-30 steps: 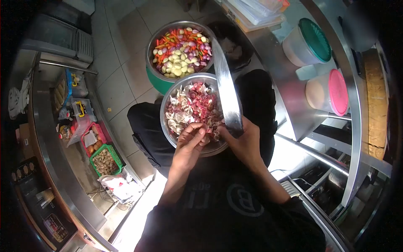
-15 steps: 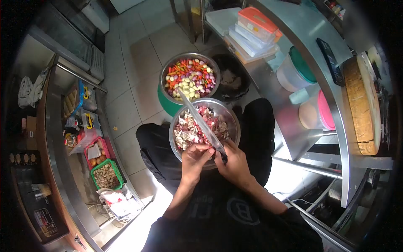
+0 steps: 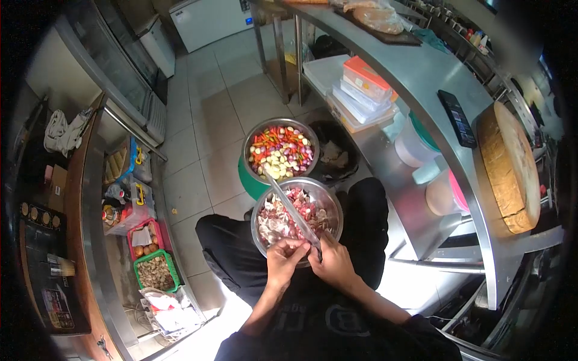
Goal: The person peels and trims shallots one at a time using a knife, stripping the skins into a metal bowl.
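My right hand (image 3: 332,263) grips a long-bladed knife (image 3: 291,208), its blade slanting away over a steel bowl (image 3: 339,224) at my lap. Close to the knife's handle end, the fingers of my left hand (image 3: 285,260) are pinched together; whatever they hold is too small to make out. Inside that bowl lie reddish shallots (image 3: 299,197) and pale papery skins (image 3: 274,224). Just beyond it, a second steel bowl (image 3: 245,146) holds red and orange chillies (image 3: 265,142), peeled garlic cloves (image 3: 278,163) and peeled purple shallots.
A green stool-like surface (image 3: 249,183) is under the far bowl. Beside it sits a black bin bag (image 3: 337,135). At right, a steel counter (image 3: 436,72) carries a phone (image 3: 457,118) and a round wooden chopping block (image 3: 509,168). Low left shelves hold a green basket (image 3: 176,274).
My view has tilted up, showing more of the floor and a white freezer at the back. Both hands stay close together over the near bowl, the knife still in my right hand.
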`<state>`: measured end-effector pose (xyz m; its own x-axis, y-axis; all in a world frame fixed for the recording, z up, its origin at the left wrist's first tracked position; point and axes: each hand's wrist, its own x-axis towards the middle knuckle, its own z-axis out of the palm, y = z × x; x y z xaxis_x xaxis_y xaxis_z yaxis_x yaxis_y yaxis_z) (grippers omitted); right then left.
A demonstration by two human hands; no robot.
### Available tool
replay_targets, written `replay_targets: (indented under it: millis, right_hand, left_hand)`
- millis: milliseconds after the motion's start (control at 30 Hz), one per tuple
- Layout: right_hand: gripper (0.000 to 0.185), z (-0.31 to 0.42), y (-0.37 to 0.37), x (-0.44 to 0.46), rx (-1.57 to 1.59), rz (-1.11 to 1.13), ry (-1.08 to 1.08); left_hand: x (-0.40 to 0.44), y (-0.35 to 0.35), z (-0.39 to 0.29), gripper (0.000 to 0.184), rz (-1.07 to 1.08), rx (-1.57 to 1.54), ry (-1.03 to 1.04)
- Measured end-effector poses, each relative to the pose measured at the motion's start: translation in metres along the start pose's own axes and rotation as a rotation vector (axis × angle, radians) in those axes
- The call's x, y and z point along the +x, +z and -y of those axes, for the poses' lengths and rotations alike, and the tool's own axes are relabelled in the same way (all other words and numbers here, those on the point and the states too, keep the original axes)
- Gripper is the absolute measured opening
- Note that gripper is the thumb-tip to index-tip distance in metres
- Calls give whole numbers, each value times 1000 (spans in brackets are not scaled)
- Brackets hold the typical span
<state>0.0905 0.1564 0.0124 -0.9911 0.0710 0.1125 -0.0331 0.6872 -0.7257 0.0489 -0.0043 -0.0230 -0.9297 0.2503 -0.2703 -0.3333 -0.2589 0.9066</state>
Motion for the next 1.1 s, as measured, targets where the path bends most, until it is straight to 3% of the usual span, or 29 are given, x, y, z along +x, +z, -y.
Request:
replay_targets:
  millis: [267, 433, 467, 533, 567, 767, 900, 967, 1100]
  right_hand:
    - [33, -4, 10, 4, 26, -9, 17]
    - [50, -13, 15, 5, -34, 60, 4]
    - [50, -8, 12, 7, -39, 46, -7]
    - [34, -4, 14, 7, -73, 11, -14]
    - [55, -13, 18, 7, -87, 167, 114]
    - [58, -17, 35, 2, -40, -18, 108]
    - [53, -17, 28, 6, -89, -1, 120]
    - [58, -56, 52, 4, -146, 118, 32]
    - [58, -45, 40, 7, -57, 162, -27]
  left_hand:
    - [1, -7, 8, 7, -21, 95, -10]
    - [5, -8, 8, 4, 3, 18, -27]
    - [-1, -2, -1, 20, 85, 10, -25]
    - [-6, 6, -16, 17, 25, -3, -68]
    - [-9, 10, -24, 15, 10, 26, -44]
    - [-1, 0, -7, 16, 84, -28, -77]
    - [4, 0, 5, 17, 48, -47, -99]
    - [6, -2, 7, 18, 64, -40, -112]
    - [5, -2, 11, 19, 0, -83, -133]
